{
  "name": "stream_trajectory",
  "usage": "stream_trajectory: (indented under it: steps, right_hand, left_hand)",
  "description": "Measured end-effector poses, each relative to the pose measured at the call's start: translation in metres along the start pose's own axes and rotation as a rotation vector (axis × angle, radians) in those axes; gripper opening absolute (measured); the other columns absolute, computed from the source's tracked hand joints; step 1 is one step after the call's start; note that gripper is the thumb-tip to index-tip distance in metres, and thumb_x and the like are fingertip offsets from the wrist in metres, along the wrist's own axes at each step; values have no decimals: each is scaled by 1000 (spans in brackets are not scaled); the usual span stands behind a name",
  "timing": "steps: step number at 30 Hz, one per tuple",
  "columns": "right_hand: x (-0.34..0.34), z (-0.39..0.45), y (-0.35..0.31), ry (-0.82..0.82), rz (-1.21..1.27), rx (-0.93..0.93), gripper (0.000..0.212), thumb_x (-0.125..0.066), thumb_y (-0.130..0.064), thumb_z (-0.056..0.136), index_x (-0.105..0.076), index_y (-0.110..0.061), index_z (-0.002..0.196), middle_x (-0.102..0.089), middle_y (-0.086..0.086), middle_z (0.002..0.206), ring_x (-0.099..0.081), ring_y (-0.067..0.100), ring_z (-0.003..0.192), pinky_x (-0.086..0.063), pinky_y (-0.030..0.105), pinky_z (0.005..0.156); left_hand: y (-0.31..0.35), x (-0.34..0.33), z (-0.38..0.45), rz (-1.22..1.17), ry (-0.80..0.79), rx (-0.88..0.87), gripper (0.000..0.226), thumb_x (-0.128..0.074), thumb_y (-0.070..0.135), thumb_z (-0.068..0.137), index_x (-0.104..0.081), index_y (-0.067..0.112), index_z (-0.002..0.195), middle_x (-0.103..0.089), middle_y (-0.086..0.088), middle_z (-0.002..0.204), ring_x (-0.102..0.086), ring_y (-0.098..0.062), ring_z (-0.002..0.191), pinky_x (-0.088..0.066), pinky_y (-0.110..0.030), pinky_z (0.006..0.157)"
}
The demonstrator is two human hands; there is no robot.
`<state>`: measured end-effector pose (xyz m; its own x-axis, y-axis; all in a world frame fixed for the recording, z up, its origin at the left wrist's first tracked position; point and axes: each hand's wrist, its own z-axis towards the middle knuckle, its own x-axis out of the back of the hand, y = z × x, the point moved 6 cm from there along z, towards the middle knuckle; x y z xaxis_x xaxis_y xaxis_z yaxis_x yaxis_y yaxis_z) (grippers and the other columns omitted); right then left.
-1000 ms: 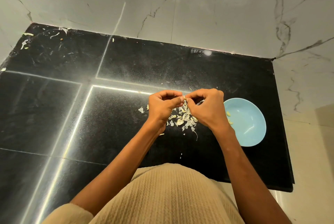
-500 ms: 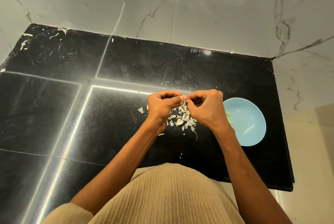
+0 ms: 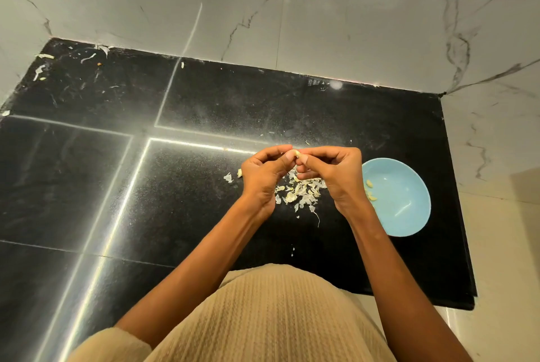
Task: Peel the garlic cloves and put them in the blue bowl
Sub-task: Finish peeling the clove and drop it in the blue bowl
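A small pale garlic clove [image 3: 297, 153] sits pinched between the fingertips of both hands above the black countertop [image 3: 204, 104]. My left hand [image 3: 264, 174] and my right hand [image 3: 336, 176] meet at it, fingers curled. Under the hands lies a pile of papery garlic skins [image 3: 301, 192]. The blue bowl [image 3: 406, 200] stands just right of my right hand, with a few peeled cloves [image 3: 369, 190] near its left wall.
Loose skin scraps [image 3: 230, 177] lie left of my left hand, and more bits [image 3: 41, 69] litter the far left corner. A marble wall [image 3: 292, 10] rises behind the counter. The counter's right edge [image 3: 458, 215] runs close past the bowl.
Both hands have lifted slightly, and the clove now shows between the fingertips. The bowl and the skin pile have not moved.
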<state>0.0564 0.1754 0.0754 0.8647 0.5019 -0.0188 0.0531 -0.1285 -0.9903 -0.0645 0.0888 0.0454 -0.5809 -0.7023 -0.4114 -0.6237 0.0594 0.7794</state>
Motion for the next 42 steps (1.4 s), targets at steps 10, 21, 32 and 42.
stream_trajectory:
  steps: [10, 21, 32, 42]
  right_hand:
    - [0, 0, 0, 52, -52, 21, 13, -75, 10, 84, -78, 0, 91, -76, 16, 73, -75, 29, 65, -63, 32, 61]
    - [-9, -6, -12, 135, -227, 103, 16, -78, 3, 80, -80, -13, 83, -76, 6, 68, -75, 22, 60, -63, 36, 60]
    - [-12, -11, -24, 208, -449, 274, 8, -80, -6, 79, -81, -13, 82, -74, -7, 71, -71, 9, 60, -59, 23, 59]
    - [-3, -5, -14, 160, -141, 49, 15, -78, 3, 82, -78, -12, 80, -75, 8, 68, -71, 24, 55, -61, 32, 55]
  left_hand:
    - [7, -1, -2, 210, 8, -147, 12, -74, -3, 83, -76, 9, 84, -76, -11, 81, -71, -24, 79, -60, -32, 79]
    - [11, 1, 2, 288, 43, -192, 19, -72, -7, 84, -75, 10, 78, -75, -5, 74, -71, -18, 71, -58, -27, 71]
    - [11, 0, 4, 257, 0, -194, 8, -71, -7, 84, -75, 0, 87, -75, -12, 80, -72, -21, 76, -57, -24, 73]
    - [2, 0, 3, 127, -51, -108, 13, -69, 1, 90, -73, 5, 102, -74, -8, 90, -69, -16, 80, -57, -24, 75]
